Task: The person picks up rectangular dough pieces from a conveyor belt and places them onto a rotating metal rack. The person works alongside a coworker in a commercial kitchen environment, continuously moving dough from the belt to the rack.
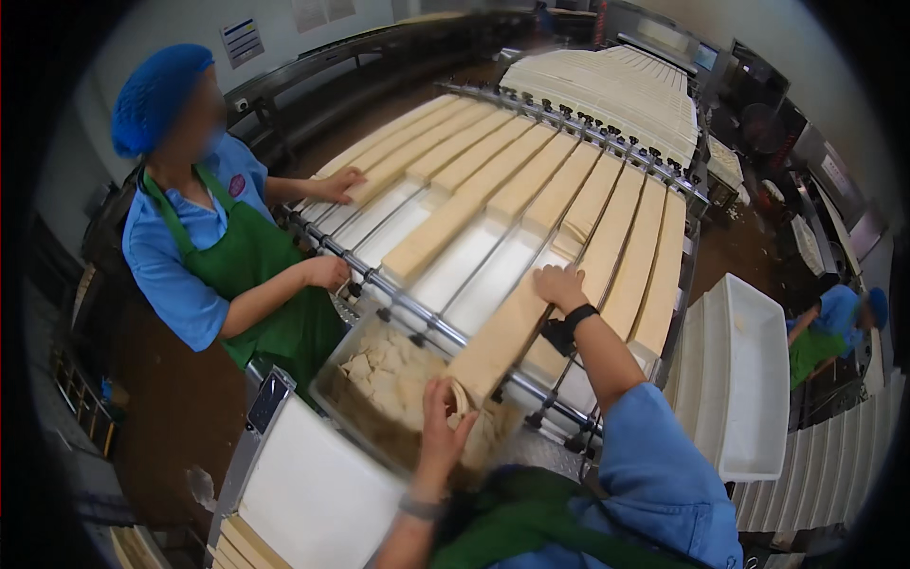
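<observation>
A long block of stacked pale dough sheets (498, 338) lies slanting across the metal rail in front of me. Over its far end my right hand (560, 286) is curled, gripping the edge. At the near end, my left hand (442, 419) holds some curled end sheets (461, 400) between thumb and fingers. Below that hand is a translucent bin (334, 398) filled with pale dough scraps (387, 366). Similar long blocks (455, 235) lie in parallel lanes on the white conveyor belt (462, 274), parted by thin metal rods.
A co-worker in a green apron (249, 291) stands at left, one hand on a block. The metal rail (419, 316) with black knobs crosses the belt's near end. White trays (757, 384) are stacked at right. Cut strips (245, 544) lie on a white surface (320, 484) at lower left.
</observation>
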The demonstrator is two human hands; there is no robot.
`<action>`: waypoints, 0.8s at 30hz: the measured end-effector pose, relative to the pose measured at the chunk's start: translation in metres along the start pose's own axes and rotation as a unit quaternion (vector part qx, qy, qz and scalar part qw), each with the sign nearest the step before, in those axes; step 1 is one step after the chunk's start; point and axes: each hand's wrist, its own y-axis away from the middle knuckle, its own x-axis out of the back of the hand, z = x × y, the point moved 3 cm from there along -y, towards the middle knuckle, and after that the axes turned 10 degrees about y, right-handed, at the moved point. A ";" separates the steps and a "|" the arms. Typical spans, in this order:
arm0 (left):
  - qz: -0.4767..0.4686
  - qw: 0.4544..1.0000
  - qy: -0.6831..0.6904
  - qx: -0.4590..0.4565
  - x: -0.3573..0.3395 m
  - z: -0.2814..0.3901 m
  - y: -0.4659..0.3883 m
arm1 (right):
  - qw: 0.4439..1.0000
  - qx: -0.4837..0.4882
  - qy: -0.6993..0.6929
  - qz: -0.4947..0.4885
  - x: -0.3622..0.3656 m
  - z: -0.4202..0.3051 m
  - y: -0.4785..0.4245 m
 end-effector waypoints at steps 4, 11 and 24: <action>-0.015 0.995 -0.098 -0.028 -0.015 -0.025 -0.027 | 0.997 0.001 -0.041 -0.065 0.005 0.017 -0.046; -0.040 0.988 -0.145 -0.020 -0.056 -0.031 -0.061 | 0.988 -0.088 -0.109 0.070 -0.037 0.053 -0.102; -0.025 0.997 -0.079 -0.005 -0.068 -0.050 -0.092 | 0.998 -0.057 -0.024 0.027 -0.019 0.041 -0.080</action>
